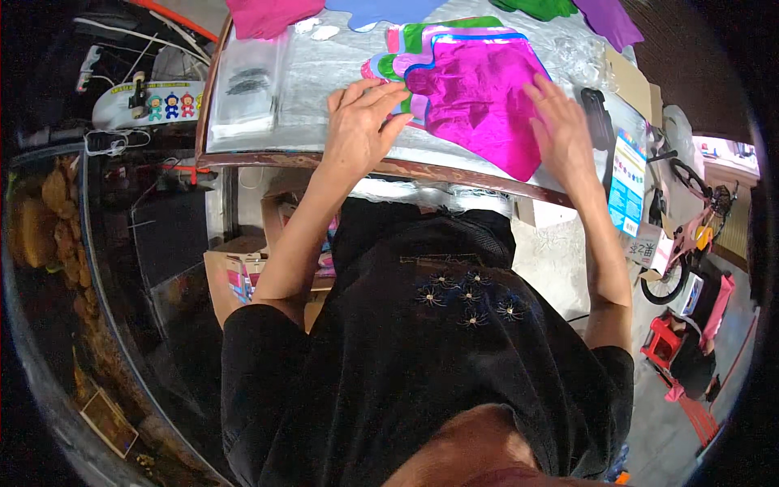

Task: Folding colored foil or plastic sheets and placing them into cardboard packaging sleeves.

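A flat, shiny magenta foil piece point(479, 93) with a curved outline, resembling a deflated balloon, lies on the table with one corner near the front edge. Under it, a fanned stack of green, lilac, blue and pink foil pieces point(389, 66) shows at the far and left sides. My left hand point(363, 122) rests over the stack's left edge, fingers stretched out and the thumb apart. On the right side of the magenta foil, my right hand point(560, 126) lies with fingers spread, slightly blurred. Neither hand grips anything that I can see.
The silvery-covered table point(312, 122) has clear plastic bags point(246, 93) at left. Pink point(276, 15), blue point(381, 11), green and purple foil pieces lie along its far side. A black object point(596, 118) and a blue package point(627, 183) are at right. A carton point(227, 272) stands below.
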`<state>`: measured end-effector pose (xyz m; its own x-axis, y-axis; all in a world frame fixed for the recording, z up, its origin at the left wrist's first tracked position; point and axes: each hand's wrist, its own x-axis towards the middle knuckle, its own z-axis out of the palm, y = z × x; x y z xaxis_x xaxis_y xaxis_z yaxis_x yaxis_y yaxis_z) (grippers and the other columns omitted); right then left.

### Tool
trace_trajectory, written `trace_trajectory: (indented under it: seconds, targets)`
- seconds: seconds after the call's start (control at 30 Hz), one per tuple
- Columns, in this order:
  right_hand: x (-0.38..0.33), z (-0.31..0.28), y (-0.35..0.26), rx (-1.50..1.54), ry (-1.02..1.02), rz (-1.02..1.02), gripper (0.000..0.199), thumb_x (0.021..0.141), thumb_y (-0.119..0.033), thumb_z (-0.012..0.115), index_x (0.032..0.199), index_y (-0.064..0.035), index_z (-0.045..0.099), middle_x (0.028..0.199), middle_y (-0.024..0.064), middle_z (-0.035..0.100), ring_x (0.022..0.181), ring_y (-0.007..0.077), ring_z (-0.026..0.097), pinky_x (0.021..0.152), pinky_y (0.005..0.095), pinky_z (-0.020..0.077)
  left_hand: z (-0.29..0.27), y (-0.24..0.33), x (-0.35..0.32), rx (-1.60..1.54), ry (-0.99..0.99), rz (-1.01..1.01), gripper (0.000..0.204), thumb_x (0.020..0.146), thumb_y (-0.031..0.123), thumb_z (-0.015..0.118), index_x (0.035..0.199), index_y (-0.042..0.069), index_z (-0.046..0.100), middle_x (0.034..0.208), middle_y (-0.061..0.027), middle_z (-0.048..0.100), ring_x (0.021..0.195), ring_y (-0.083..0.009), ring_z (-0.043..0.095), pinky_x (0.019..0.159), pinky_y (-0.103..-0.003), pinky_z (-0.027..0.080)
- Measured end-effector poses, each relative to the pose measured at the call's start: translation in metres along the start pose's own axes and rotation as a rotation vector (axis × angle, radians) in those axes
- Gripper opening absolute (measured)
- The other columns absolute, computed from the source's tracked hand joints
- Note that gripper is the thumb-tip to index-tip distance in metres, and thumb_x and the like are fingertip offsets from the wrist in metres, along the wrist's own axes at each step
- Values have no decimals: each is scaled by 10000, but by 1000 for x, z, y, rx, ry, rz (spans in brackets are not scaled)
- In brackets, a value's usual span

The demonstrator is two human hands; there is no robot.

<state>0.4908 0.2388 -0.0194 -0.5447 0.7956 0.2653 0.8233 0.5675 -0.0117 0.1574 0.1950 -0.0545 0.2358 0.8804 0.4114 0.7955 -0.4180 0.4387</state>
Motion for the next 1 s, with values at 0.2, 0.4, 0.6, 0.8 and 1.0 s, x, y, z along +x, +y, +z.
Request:
trace_trajectory:
  seconds: [0.2, 0.4, 0.6, 0.8, 1.0]
  targets:
    - [-12, 12, 4, -31, -48, 80, 505, 922, -102, 631, 1418, -101, 532, 1493, 170, 480, 1364, 384, 460, 1081, 508, 398, -2, -1, 0, 5, -6, -13, 349, 861, 265, 753, 1171, 107, 721, 1256, -52, 690, 1209, -276, 569, 1037, -465, 368]
    - [-19, 16, 23, 88, -68, 147, 478, 917, -107, 642, 1387, -80, 560, 1476, 187, 495, 1343, 376, 487, 1089, 486, 409, 2, 1, 9, -17, 21, 48, 336, 846, 264, 750, 1139, 102, 732, 1223, -37, 701, 1171, -276, 577, 993, -452, 378]
    - [-3, -19, 39, 177, -54, 191, 475, 901, -102, 654, 1367, -61, 569, 1464, 189, 508, 1344, 377, 486, 1101, 463, 413, -19, 4, 63, -134, -13, 61, 236, 848, 156, 752, 1079, 110, 744, 1159, -71, 707, 1077, -279, 623, 893, -406, 464]
    - [27, -48, 94, 235, -99, 216, 464, 904, -122, 660, 1356, -63, 575, 1475, 176, 501, 1354, 368, 479, 1129, 473, 390, 17, 8, 242, -149, 62, 392, 156, 857, 79, 706, 1007, 60, 748, 1024, -125, 724, 958, -323, 665, 824, -403, 537]
    - [124, -3, 158, 77, -82, -25, 462, 950, -181, 623, 1392, -72, 540, 1495, 158, 486, 1367, 349, 470, 1145, 476, 370, 147, -15, 408, -8, -83, 429, 192, 865, 140, 689, 1023, 48, 749, 1060, -166, 719, 984, -380, 680, 864, -446, 549]
